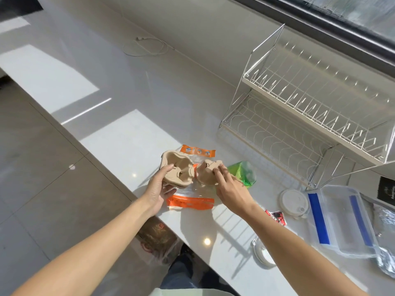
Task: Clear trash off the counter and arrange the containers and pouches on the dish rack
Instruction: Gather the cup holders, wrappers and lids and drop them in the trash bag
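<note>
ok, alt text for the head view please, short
Two bare hands hold a crumpled brown pulp cup carrier over an orange-edged clear pouch on a white counter. An empty wire dish rack stands behind a blue-clipped clear container.

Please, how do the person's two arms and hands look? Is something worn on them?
Both forearms are bare up to the picture edge: no sleeves show. The left hand and the right hand wear no gloves, and I see no watch, ring or bracelet. Nails are short and unpainted.
</note>
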